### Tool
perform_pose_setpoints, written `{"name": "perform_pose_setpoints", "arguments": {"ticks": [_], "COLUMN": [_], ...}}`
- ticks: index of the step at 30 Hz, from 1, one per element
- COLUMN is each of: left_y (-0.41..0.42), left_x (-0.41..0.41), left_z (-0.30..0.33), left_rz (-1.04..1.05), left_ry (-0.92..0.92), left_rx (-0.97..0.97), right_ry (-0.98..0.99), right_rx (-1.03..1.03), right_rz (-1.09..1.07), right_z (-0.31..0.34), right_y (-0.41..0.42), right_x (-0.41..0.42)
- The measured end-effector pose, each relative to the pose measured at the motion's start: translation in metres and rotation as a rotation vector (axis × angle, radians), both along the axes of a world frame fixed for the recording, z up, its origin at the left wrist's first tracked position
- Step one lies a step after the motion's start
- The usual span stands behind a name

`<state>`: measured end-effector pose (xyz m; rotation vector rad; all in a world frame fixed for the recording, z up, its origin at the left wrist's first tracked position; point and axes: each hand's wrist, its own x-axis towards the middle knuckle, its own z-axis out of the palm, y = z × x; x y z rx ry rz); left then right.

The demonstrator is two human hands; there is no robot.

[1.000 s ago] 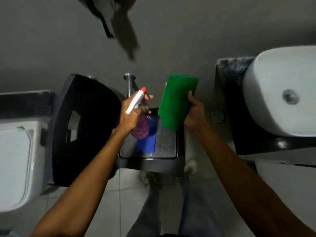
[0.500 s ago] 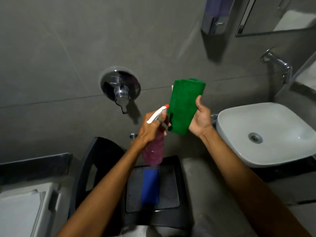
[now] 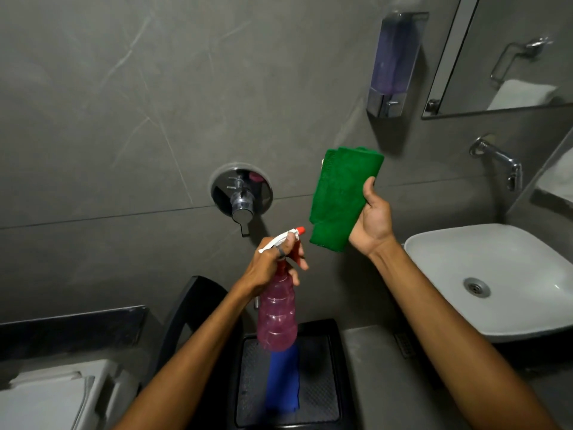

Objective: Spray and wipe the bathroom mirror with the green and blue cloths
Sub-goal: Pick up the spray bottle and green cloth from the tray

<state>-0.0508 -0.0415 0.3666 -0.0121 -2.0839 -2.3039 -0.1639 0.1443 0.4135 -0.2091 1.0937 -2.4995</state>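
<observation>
My left hand (image 3: 273, 268) grips the neck of a pink spray bottle (image 3: 277, 318) with a white and red nozzle that points right, toward the green cloth. My right hand (image 3: 372, 225) holds the folded green cloth (image 3: 339, 193) upright in front of the grey wall. The folded blue cloth (image 3: 283, 381) lies on the seat of a black plastic chair (image 3: 322, 373) below the bottle. The mirror (image 3: 511, 51) hangs at the upper right, above the sink, with only its lower left corner in view.
A white basin (image 3: 496, 274) with a wall tap (image 3: 499, 159) is at the right. A soap dispenser (image 3: 392, 63) hangs left of the mirror. A chrome shower valve (image 3: 242, 193) sits on the wall. A toilet (image 3: 46, 395) is at the lower left.
The view has tilted up from the floor and chair to the wall, so the mirror and dispenser came into sight. Both hands rose with the bottle and the green cloth, and the cloth moved right.
</observation>
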Motion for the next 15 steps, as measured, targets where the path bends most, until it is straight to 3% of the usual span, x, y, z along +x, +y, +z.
{"name": "perform_pose_setpoints", "arguments": {"ticks": [8,15], "left_y": [0.011,0.014], "left_x": [-0.014,-0.023], "left_z": [0.046,0.051], "left_rz": [0.028,0.036], "left_ry": [0.144,0.129], "left_rx": [0.094,0.128], "right_ry": [0.045,0.026], "right_rx": [-0.022,-0.001], "right_rz": [-0.002,0.008], "right_z": [0.015,0.011], "right_y": [0.004,0.009], "right_x": [0.008,0.014]}}
